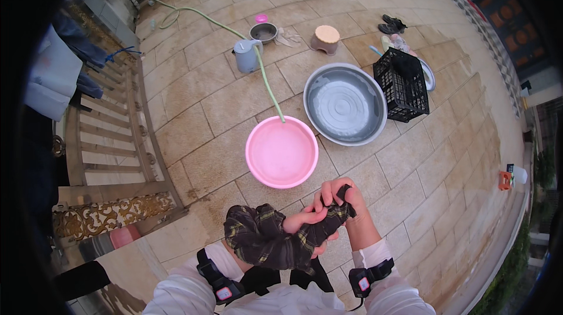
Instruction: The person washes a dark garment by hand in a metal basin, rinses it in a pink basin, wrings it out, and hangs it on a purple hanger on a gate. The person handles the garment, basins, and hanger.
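A dark plaid cloth or garment point(272, 240), twisted and bunched, lies between my hands and drapes over my left forearm. My left hand point(308, 222) grips its narrow twisted part, some fingers hidden beneath the cloth. Close beside it, my right hand point(341, 196) is closed around the end of the cloth. Just beyond my hands stands a pink basin point(281, 152) holding water, with the end of a green hose point(269, 91) over its far rim. A large grey metal basin point(345, 104) with water is to its right.
A black plastic crate point(401, 84) touches or nearly touches the metal basin. Farther off stand a blue-grey bucket or jug point(246, 55), a small stool point(326, 40), a metal bowl point(263, 33) and black shoes point(392, 24). A metal railing point(127, 121) with clothes hanging runs along the left.
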The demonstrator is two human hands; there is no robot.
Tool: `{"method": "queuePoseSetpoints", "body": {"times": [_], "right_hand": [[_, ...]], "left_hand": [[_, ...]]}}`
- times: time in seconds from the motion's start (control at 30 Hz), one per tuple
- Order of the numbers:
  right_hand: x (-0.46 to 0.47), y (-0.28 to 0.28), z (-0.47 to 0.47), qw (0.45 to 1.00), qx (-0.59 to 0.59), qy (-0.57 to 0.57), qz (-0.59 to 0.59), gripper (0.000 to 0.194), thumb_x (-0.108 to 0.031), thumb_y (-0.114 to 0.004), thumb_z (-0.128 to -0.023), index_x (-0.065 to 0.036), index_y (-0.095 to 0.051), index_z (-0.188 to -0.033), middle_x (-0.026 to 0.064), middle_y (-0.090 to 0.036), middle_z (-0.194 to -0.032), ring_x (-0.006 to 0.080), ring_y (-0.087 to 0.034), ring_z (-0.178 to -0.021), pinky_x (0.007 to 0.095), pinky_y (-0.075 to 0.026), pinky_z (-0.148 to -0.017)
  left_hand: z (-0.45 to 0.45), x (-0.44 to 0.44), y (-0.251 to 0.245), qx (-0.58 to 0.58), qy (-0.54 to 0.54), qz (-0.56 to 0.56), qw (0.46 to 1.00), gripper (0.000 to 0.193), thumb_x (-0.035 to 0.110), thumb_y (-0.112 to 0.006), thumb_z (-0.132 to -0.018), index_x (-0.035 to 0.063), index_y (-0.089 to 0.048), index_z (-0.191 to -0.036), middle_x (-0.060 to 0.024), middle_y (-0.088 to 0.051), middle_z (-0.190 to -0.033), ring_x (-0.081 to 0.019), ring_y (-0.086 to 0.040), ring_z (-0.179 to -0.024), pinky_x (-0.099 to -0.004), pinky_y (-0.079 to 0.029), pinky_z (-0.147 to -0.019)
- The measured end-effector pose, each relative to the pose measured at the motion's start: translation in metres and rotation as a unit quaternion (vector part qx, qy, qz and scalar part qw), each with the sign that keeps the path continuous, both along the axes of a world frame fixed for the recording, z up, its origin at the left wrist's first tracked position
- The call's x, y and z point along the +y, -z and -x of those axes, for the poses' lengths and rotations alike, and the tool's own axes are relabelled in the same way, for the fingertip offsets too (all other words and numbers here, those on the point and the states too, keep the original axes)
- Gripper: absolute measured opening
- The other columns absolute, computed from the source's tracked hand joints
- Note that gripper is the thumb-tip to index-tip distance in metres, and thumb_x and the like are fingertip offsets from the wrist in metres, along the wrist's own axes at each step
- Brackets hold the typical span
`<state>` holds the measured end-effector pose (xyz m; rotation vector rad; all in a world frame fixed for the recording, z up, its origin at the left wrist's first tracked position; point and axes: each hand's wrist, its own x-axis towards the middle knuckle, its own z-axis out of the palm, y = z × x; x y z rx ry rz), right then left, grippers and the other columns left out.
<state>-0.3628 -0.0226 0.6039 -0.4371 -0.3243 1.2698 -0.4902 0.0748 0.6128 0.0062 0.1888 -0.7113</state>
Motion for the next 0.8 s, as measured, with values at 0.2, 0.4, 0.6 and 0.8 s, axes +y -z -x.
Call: {"method": "queuePoseSetpoints", "body": {"times": [0.2, 0.4, 0.6, 0.8], "right_hand": [[-0.002, -0.037, -0.015, 0.989, -0.028, -0.005, 0.144, 0.046, -0.038, -0.051, -0.086, -0.003, -0.043, -0.055, 0.0090, -0.050, -0.063, 0.0220, -0.055, -0.064, 0.0357, -0.048, -0.061], [0.004, -0.045, -0.015, 0.911, -0.203, -0.052, 0.354, 0.045, -0.035, -0.053, -0.085, 0.000, -0.053, -0.057, 0.0058, -0.051, -0.053, 0.0124, -0.050, -0.046, 0.0257, -0.041, -0.047], [0.033, -0.004, -0.016, 0.809, -0.354, -0.003, 0.470, 0.043, -0.031, -0.053, -0.083, 0.002, -0.056, -0.056, 0.0064, -0.053, -0.050, 0.0134, -0.052, -0.045, 0.0274, -0.041, -0.045], [0.072, 0.047, -0.014, 0.700, -0.516, -0.017, 0.493, 0.040, -0.026, -0.052, -0.081, 0.005, -0.056, -0.056, 0.0066, -0.051, -0.047, 0.0131, -0.051, -0.042, 0.0283, -0.042, -0.044]], "left_hand": [[-0.009, 0.008, -0.022, -0.043, 0.047, -0.103, 0.993, 0.038, 0.032, -0.049, -0.083, 0.0012, -0.041, -0.105, -0.0084, -0.051, -0.077, -0.0161, -0.051, -0.050, -0.0271, -0.043, -0.046], [-0.025, -0.016, -0.017, -0.032, 0.018, -0.410, 0.911, 0.025, 0.021, -0.064, -0.075, 0.0010, -0.051, -0.079, -0.0042, -0.052, -0.064, -0.0160, -0.057, -0.054, -0.0269, -0.045, -0.049], [-0.035, -0.027, 0.026, 0.020, -0.131, -0.568, 0.812, 0.034, 0.021, -0.068, -0.065, -0.0002, -0.055, -0.088, -0.0062, -0.057, -0.074, -0.0128, -0.054, -0.069, -0.0269, -0.042, -0.063], [-0.039, -0.004, 0.049, 0.092, -0.134, -0.637, 0.754, 0.041, 0.019, -0.071, -0.063, -0.0026, -0.055, -0.094, -0.0081, -0.059, -0.087, -0.0164, -0.055, -0.083, -0.0300, -0.042, -0.074]]}}
